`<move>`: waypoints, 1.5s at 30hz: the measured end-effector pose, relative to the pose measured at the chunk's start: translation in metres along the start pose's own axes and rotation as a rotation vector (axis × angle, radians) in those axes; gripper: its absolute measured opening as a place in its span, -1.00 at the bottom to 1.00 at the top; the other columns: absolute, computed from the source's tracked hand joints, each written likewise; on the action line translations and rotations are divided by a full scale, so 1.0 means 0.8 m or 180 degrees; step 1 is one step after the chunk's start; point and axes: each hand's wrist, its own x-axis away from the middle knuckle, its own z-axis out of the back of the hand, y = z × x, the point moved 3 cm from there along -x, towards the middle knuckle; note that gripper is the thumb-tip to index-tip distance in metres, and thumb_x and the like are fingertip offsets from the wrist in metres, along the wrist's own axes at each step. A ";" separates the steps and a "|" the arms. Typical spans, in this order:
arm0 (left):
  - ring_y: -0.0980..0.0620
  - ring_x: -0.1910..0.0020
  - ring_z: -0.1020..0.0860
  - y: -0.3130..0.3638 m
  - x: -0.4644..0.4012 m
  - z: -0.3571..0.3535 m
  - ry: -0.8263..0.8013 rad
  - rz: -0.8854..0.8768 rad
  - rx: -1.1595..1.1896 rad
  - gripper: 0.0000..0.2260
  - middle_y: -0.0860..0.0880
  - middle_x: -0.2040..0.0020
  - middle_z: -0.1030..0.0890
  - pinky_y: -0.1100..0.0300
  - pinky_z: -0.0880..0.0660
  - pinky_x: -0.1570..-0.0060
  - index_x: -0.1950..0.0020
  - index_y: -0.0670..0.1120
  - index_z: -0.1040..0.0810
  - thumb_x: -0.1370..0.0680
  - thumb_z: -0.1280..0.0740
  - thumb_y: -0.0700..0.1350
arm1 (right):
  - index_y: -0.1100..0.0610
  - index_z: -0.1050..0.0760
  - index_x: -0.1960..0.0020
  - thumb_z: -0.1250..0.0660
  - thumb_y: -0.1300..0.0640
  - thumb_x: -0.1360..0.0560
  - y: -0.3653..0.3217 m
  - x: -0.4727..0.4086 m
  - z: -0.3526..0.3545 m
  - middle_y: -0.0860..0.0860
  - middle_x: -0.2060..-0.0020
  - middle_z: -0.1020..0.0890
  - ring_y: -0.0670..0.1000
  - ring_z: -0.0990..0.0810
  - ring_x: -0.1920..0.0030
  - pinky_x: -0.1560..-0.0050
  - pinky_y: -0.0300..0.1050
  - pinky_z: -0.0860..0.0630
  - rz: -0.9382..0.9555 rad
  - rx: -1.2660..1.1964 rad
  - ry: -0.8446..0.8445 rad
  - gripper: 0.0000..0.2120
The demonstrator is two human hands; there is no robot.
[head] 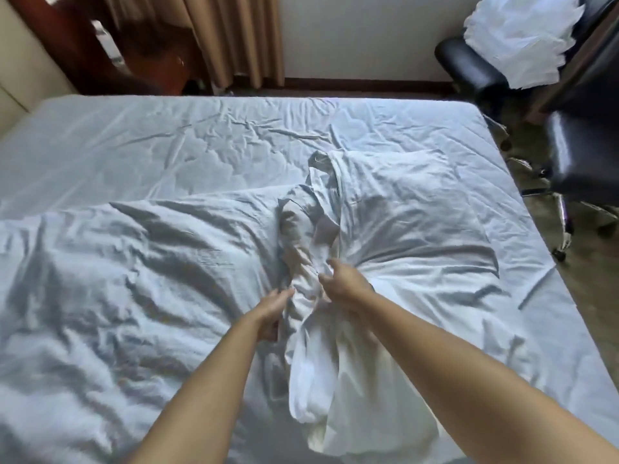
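Flat pale-blue mattress sheet [167, 139]: open beyond bunched white linen ridge [311, 236]. Rumpled white duvet [117, 269] blocks ridge's left; black leather chairs [582, 155], its right.

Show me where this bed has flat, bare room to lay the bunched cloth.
Barest: the far strip of sheet between the mattress's far edge and the rumpled duvet. A narrower strip runs along the right edge beside the pillow. Crowded: the middle, where left hand and right hand grip the bunched cloth.
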 end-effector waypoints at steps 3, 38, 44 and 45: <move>-0.08 -0.27 -0.52 -0.019 0.011 -0.018 -0.0298 0.0067 -0.0090 -0.27 -0.10 -0.35 -0.49 0.11 -0.55 -0.06 -0.51 0.00 -0.17 -0.47 -0.32 0.28 | 0.07 -0.37 -0.34 -0.21 -0.01 -0.53 -0.002 0.032 0.038 0.10 -0.28 -0.48 0.14 -0.42 -0.29 -0.27 -0.02 -0.31 -0.0017 0.0644 0.1401 -0.59; 0.09 0.01 -0.50 -0.152 0.179 -0.134 0.0747 -0.1858 -0.0984 -0.71 0.02 -0.06 -0.52 0.36 -0.43 0.00 -0.18 -0.07 -0.55 -0.47 -0.43 -0.11 | 0.10 -0.37 -0.26 -0.23 -0.01 -0.53 0.165 0.319 -0.067 0.07 -0.23 -0.46 0.12 -0.42 -0.27 -0.16 -0.04 -0.39 -0.0938 0.0217 0.1388 -0.65; 0.03 0.15 -0.56 -0.178 0.209 -0.148 0.0666 -0.1642 -0.0033 -0.70 0.02 0.15 -0.67 0.35 -0.50 0.24 0.14 0.05 -0.62 -0.52 -0.27 -0.35 | 0.07 -0.25 0.37 -0.21 0.12 -0.59 0.091 0.344 -0.035 0.04 0.46 -0.45 0.09 -0.49 0.34 0.29 -0.03 -0.34 0.0667 -0.1653 0.0879 -0.64; 0.01 0.17 -0.58 -0.179 0.216 -0.148 0.0732 -0.1581 0.0360 -0.67 0.05 0.23 -0.68 0.29 -0.51 0.24 0.20 0.06 -0.63 -0.55 -0.25 -0.33 | 0.08 -0.23 0.38 -0.22 0.11 -0.59 0.076 0.347 -0.027 0.04 0.50 -0.43 0.06 -0.47 0.42 0.34 -0.04 -0.36 0.0833 -0.1921 0.0822 -0.62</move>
